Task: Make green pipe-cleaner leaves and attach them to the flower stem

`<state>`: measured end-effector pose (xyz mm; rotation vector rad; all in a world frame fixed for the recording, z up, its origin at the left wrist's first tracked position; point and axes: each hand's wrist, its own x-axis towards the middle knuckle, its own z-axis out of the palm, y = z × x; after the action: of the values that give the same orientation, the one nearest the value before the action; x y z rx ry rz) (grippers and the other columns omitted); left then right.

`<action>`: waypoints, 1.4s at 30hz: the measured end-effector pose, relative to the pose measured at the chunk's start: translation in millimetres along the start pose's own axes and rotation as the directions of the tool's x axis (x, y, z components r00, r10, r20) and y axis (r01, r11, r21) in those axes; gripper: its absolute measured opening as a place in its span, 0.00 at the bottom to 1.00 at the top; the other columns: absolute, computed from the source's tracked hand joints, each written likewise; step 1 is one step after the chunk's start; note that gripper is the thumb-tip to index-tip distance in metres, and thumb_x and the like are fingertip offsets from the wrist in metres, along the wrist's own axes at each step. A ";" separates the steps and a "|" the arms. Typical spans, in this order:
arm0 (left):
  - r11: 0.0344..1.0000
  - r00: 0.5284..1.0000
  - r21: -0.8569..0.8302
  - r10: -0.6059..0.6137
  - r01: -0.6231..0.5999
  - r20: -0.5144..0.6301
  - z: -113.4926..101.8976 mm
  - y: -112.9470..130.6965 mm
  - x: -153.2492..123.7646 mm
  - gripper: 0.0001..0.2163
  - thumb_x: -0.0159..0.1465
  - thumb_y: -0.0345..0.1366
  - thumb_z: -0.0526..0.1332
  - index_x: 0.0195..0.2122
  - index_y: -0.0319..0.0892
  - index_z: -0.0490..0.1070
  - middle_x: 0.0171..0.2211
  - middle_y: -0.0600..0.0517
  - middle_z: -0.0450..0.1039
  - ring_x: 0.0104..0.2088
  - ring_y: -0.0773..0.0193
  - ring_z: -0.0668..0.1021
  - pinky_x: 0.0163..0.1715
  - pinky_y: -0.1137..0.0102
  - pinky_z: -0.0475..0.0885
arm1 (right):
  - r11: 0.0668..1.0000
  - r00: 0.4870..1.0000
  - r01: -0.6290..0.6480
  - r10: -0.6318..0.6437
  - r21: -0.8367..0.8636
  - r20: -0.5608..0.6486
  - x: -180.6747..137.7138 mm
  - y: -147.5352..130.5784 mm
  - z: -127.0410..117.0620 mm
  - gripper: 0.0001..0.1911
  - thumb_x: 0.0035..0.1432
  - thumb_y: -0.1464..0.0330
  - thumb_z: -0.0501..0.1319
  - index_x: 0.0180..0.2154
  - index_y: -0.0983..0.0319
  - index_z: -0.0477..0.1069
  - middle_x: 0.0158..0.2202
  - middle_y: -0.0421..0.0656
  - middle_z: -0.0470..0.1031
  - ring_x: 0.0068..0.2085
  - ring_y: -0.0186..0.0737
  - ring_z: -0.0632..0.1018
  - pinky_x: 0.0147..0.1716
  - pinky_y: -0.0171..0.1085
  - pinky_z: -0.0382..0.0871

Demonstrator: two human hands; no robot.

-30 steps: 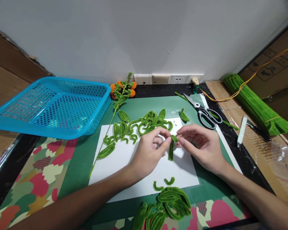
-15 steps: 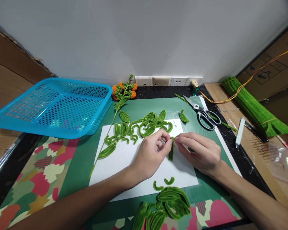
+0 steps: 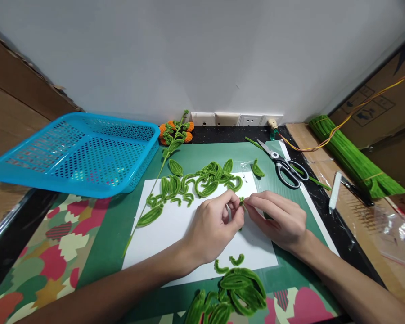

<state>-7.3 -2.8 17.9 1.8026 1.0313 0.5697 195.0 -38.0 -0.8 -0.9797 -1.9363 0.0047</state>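
My left hand [image 3: 216,227] and my right hand [image 3: 281,218] meet above a white sheet of paper [image 3: 175,252]. Between their fingertips is a small piece of green pipe cleaner [image 3: 241,201], pinched from both sides. Most of it is hidden behind the left fingers. Beyond the hands, a cluster of bent green pipe-cleaner leaves [image 3: 211,173] lies across the paper's far edge. Two short curled pieces [image 3: 236,259] rest on the near side of the sheet, with a pile of leaf loops [image 3: 243,288] below them.
A blue plastic basket [image 3: 135,182] stands at left. Beside it lies a green stem with orange flowers [image 3: 168,150]. Scissors [image 3: 286,168] rest at right on the green mat [image 3: 111,243]. Farther right are a white-handled tool [image 3: 335,191] and a green pipe-cleaner bundle [image 3: 354,155].
The green strand that hung below the fingertips is now mostly covered by my left fingers. My left hand has shifted slightly toward me and right. The whole view has moved a little.
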 end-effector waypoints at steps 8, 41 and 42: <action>0.993 0.998 0.096 0.068 -0.069 0.007 0.5 2.3 1.0 0.06 0.70 0.39 0.62 0.38 0.44 0.70 0.24 0.60 0.67 0.24 0.67 0.69 0.28 0.70 0.62 | 0.946 0.972 -0.234 0.234 0.225 0.025 2.4 -7.0 0.0 0.26 0.65 0.80 0.65 0.62 0.59 0.70 0.38 0.42 0.80 0.33 0.37 0.82 0.37 0.38 0.81; 0.872 0.942 0.368 0.333 -0.322 0.036 6.5 -4.2 -1.7 0.06 0.75 0.30 0.57 0.40 0.42 0.71 0.33 0.53 0.74 0.30 0.65 0.74 0.30 0.69 0.67 | 0.811 0.849 -0.494 0.373 0.314 0.373 14.7 4.2 -11.4 0.08 0.69 0.73 0.61 0.47 0.61 0.76 0.33 0.40 0.77 0.31 0.35 0.74 0.32 0.34 0.70; 0.874 0.942 0.362 0.332 -0.323 0.040 6.1 -4.3 -1.6 0.06 0.76 0.31 0.56 0.41 0.42 0.71 0.34 0.53 0.74 0.30 0.65 0.74 0.31 0.69 0.67 | 0.813 0.852 -0.490 0.370 0.315 0.371 14.3 4.5 -11.5 0.08 0.69 0.73 0.60 0.47 0.61 0.75 0.34 0.40 0.78 0.31 0.35 0.75 0.33 0.35 0.71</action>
<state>-5.3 -6.3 11.4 2.3337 0.8906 0.6343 202.8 -30.2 14.5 -1.1631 -1.8175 0.8288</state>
